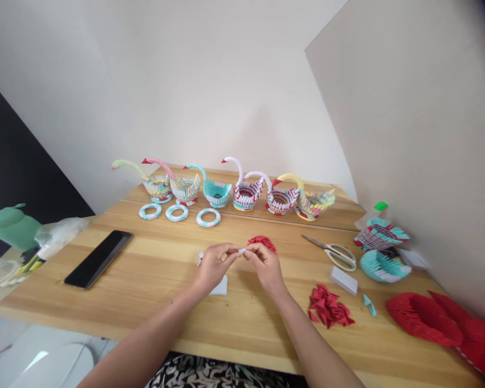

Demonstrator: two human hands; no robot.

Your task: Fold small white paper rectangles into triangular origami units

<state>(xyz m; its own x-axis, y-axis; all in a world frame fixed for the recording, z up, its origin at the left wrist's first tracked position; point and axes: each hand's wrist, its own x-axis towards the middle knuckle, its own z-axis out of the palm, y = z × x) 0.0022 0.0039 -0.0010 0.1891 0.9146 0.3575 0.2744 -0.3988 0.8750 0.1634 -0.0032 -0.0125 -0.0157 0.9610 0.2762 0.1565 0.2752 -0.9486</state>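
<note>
My left hand [217, 264] and my right hand [265, 265] meet above the middle of the wooden table, both closed. Pinched between their fingertips is a small folded white paper piece [241, 250], mostly covered by the fingers. Under my left wrist lies a stack of white paper slips [219, 285], partly hidden. A little white folded piece [201, 258] rests just left of that hand. Beyond my right hand sits a pile of red folded paper pieces [262, 242], its near side blocked from sight.
Several paper swans [217, 193] line the back, with three paper rings [208, 217] before them. A phone [99, 258] lies left. To the right are scissors [339, 256], a white paper block [343, 281], another red pile [329, 307], a teal paper basket [382, 267] and a large red paper piece [424, 319].
</note>
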